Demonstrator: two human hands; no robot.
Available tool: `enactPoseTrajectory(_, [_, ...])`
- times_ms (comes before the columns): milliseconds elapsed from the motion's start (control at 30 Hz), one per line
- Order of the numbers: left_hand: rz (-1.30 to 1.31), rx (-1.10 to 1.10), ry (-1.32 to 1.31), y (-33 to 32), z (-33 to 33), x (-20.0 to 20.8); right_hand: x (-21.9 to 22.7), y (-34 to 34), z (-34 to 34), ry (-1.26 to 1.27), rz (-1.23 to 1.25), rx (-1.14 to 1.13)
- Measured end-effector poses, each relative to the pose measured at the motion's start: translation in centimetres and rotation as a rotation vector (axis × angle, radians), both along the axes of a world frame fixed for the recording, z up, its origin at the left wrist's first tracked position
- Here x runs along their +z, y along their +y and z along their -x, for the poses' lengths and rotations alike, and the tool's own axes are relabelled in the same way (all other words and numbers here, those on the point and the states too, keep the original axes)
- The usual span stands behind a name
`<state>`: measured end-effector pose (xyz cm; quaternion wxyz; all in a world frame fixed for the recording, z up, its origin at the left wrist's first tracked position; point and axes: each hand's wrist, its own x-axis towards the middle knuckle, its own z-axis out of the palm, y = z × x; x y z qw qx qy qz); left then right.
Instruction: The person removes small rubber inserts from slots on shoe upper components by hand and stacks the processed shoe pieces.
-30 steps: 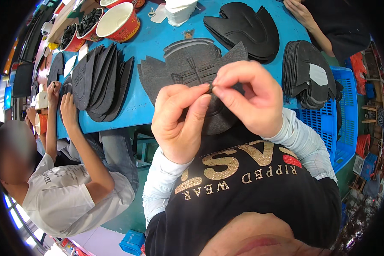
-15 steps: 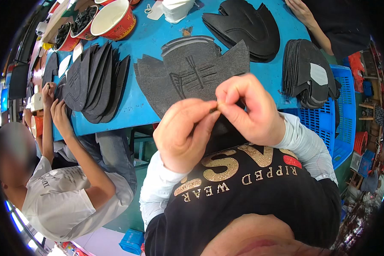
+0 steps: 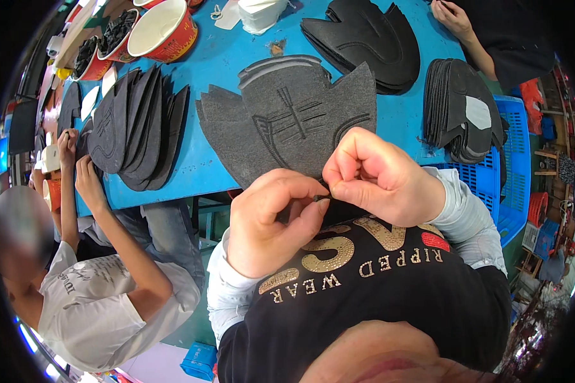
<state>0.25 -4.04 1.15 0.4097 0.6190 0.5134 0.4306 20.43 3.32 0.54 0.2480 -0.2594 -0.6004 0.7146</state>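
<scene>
A dark grey felt shoe-upper piece point(image 3: 287, 124) with stitched lines lies over the near edge of the blue table point(image 3: 217, 70). My left hand point(image 3: 271, 220) and my right hand point(image 3: 380, 175) meet at its lower edge, close to my chest. Both pinch that edge between thumb and fingertips, the fingers curled in. The pinched part of the piece is hidden behind my hands. More cut pieces lie stacked under the grey one.
A fanned stack of dark pieces point(image 3: 134, 124) lies at the left, two more stacks point(image 3: 370, 38) point(image 3: 463, 108) at the right. Red paper bowls point(image 3: 163, 29) stand at the far left. A person in a white shirt point(image 3: 102, 300) works at my left; another person's hand point(image 3: 450, 16) rests top right. A blue crate point(image 3: 514, 172) stands on the right.
My hands have come lower and closer to my chest, staying together on the piece's edge. The grey piece now shows more fully above them.
</scene>
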Motion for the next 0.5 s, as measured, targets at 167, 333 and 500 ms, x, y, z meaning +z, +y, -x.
enactPoseTrajectory(167, [-0.148, 0.053, 0.221, 0.1, 0.1, -0.7, -0.8, 0.4, 0.6, -0.112, -0.627, -0.104])
enactPoseTrajectory(333, [-0.302, 0.196, 0.425, 0.8, 0.2, -1.8, -2.3, 4.3, 1.0, -0.289, -1.079, -0.245])
enactPoseTrajectory(500, [-0.355, 0.126, 0.422, 1.1, 0.1, -2.6, -2.8, 4.6, 1.2, -0.374, -1.184, -0.214])
